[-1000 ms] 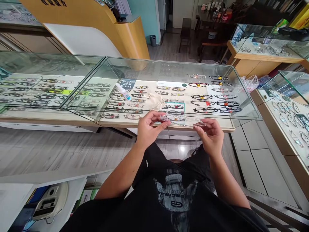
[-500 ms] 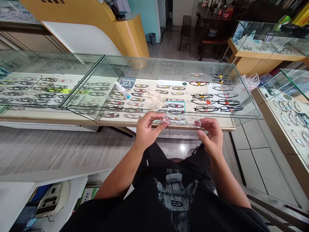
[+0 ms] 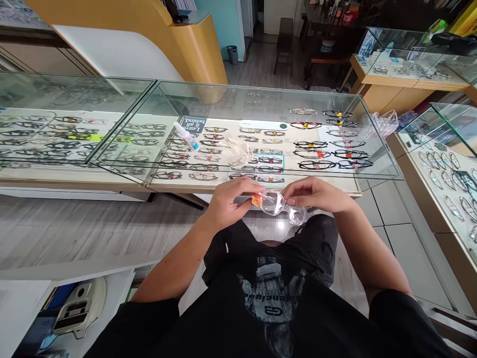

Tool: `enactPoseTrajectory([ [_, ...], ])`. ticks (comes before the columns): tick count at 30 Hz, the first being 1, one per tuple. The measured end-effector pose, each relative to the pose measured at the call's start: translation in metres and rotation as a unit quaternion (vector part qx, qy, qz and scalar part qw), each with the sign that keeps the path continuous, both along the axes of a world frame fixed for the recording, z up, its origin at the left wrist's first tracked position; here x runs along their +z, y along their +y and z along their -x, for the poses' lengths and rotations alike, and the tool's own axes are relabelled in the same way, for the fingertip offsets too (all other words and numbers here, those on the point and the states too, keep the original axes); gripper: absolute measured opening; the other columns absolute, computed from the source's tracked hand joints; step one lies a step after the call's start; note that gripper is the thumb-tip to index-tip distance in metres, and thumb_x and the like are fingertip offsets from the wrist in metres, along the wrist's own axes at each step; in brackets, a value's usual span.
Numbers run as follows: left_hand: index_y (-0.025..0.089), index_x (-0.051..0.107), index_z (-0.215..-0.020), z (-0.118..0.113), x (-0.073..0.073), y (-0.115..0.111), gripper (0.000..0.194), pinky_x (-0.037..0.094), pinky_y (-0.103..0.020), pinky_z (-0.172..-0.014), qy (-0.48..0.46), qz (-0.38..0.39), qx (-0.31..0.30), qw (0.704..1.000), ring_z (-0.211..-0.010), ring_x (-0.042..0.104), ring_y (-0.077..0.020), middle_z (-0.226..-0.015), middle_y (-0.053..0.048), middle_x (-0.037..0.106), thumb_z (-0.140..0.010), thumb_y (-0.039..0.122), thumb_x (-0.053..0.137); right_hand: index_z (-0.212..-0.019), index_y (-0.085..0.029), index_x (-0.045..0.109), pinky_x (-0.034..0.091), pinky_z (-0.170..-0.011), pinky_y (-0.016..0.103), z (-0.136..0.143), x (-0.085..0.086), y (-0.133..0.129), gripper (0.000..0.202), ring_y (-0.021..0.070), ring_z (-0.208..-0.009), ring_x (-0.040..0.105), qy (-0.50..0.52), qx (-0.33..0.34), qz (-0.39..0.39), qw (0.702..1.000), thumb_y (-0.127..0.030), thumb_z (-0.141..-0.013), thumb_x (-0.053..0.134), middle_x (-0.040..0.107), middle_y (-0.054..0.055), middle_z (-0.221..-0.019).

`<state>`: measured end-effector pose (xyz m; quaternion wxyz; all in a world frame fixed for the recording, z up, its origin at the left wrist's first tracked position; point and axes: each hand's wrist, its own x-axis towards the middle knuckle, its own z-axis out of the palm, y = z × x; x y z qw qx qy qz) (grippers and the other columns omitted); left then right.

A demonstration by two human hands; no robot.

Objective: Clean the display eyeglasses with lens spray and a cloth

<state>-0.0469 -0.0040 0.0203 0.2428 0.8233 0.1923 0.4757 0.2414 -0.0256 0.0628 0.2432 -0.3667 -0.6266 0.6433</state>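
1. Clear glasses (image 3: 278,204) held just in front of glass display bench (image 3: 372,149), over the lap.
2. Left hand (image 3: 229,201) pinches the end with the orange tag (image 3: 256,200); right hand (image 3: 316,195) grips the other end.
3. Change: earlier held flat at bench edge; now lowered, lenses turned up.

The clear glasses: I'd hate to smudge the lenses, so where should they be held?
Grip the clear glasses by the outer frame ends, one from each side, as the left hand and right hand do; the lenses fill the middle, and an orange tag hangs at the left end.
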Motion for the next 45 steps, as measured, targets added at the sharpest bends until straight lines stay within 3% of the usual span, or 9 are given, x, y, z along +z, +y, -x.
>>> enactPoseTrajectory([
  [5, 0.029, 0.072, -0.131, 0.004, -0.004, -0.005, 0.037, 0.066, -0.035, -0.09, 0.001, 0.032, 0.012, 0.999, -0.1, 0.082, -0.0209, -0.109, -0.004, 0.084, -0.096, 0.015, 0.075, -0.095, -0.019, 0.086, 0.06, -0.082, 0.033, 0.005, -0.01, 0.0, 0.023, 0.0182, -0.084, 0.074, 0.045, 0.008, 0.051, 0.998, -0.041, -0.087, 0.088, 0.084, 0.005, -0.092],
  [10, 0.03, 0.06, -0.15, 0.01, -0.013, -0.006, 0.067, 0.063, -0.042, -0.105, -0.012, 0.126, 0.056, 0.99, -0.111, 0.079, -0.0241, -0.113, -0.006, 0.081, -0.089, 0.029, 0.089, -0.088, -0.02, 0.085, 0.058, -0.081, 0.033, 0.002, -0.009, 0.007, 0.02, 0.0168, -0.08, 0.071, 0.038, -0.051, 0.026, 0.998, -0.039, -0.084, 0.09, 0.082, 0.005, -0.089],
  [15, 0.027, 0.061, -0.144, 0.018, -0.024, -0.006, 0.056, 0.061, -0.046, -0.107, -0.042, 0.19, 0.088, 0.977, -0.105, 0.078, -0.0234, -0.106, -0.006, 0.079, -0.093, 0.037, 0.084, -0.084, -0.021, 0.084, 0.058, -0.09, 0.039, -0.021, 0.001, 0.034, 0.023, 0.0206, -0.089, 0.073, -0.031, -0.117, -0.026, 0.992, -0.043, -0.08, 0.091, 0.084, 0.005, -0.093],
  [19, 0.026, 0.063, -0.14, 0.027, -0.032, -0.007, 0.05, 0.06, -0.043, -0.104, -0.048, 0.212, 0.109, 0.97, -0.103, 0.076, -0.0224, -0.105, -0.006, 0.078, -0.095, 0.039, 0.081, -0.084, -0.025, 0.084, 0.057, -0.1, 0.043, -0.05, 0.018, 0.073, 0.021, 0.0245, -0.099, 0.076, -0.135, -0.116, -0.077, 0.981, -0.046, -0.084, 0.087, 0.085, 0.004, -0.096],
  [22, 0.026, 0.063, -0.138, 0.033, -0.037, -0.009, 0.046, 0.06, -0.041, -0.101, -0.057, 0.228, 0.117, 0.965, -0.101, 0.075, -0.0213, -0.104, -0.006, 0.078, -0.096, 0.037, 0.079, -0.087, -0.026, 0.084, 0.055, -0.102, 0.043, -0.074, 0.032, 0.112, 0.018, 0.0252, -0.102, 0.075, -0.254, -0.132, -0.141, 0.948, -0.044, -0.087, 0.085, 0.085, 0.003, -0.101],
  [26, 0.025, 0.064, -0.135, 0.041, -0.044, -0.012, 0.042, 0.059, -0.041, -0.102, -0.064, 0.251, 0.131, 0.957, -0.101, 0.074, -0.0215, -0.104, -0.006, 0.077, -0.098, 0.038, 0.077, -0.098, -0.023, 0.084, 0.054, -0.097, 0.043, -0.1, 0.038, 0.167, 0.015, 0.0276, -0.1, 0.075, -0.455, -0.115, -0.221, 0.855, -0.036, -0.095, 0.076, 0.084, 0.006, -0.104],
  [33, 0.024, 0.065, -0.132, 0.055, -0.051, -0.014, 0.04, 0.06, -0.04, -0.097, -0.056, 0.275, 0.173, 0.944, -0.097, 0.073, -0.0217, -0.101, -0.006, 0.076, -0.099, 0.042, 0.074, -0.109, -0.023, 0.085, 0.046, -0.107, 0.051, -0.12, 0.008, 0.222, 0.028, 0.0381, -0.127, 0.059, -0.604, -0.018, -0.357, 0.712, -0.038, -0.102, 0.063, 0.068, 0.015, -0.14],
  [37, 0.024, 0.064, -0.132, 0.061, -0.055, -0.012, 0.04, 0.059, -0.039, -0.097, -0.053, 0.282, 0.184, 0.94, -0.097, 0.073, -0.0209, -0.099, -0.005, 0.076, -0.098, 0.042, 0.075, -0.114, -0.024, 0.085, 0.044, -0.104, 0.054, -0.12, -0.011, 0.231, 0.03, 0.0394, -0.125, 0.055, -0.622, -0.034, -0.373, 0.688, -0.039, -0.103, 0.061, 0.067, 0.016, -0.136],
  [45, 0.024, 0.065, -0.13, 0.067, -0.061, -0.007, 0.038, 0.059, -0.039, -0.097, -0.045, 0.299, 0.196, 0.933, -0.098, 0.074, -0.0214, -0.099, -0.005, 0.076, -0.098, 0.043, 0.075, -0.112, -0.023, 0.085, 0.043, -0.104, 0.054, -0.119, -0.033, 0.233, 0.029, 0.0378, -0.121, 0.055, -0.618, -0.051, -0.37, 0.691, -0.036, -0.101, 0.061, 0.069, 0.017, -0.13],
])
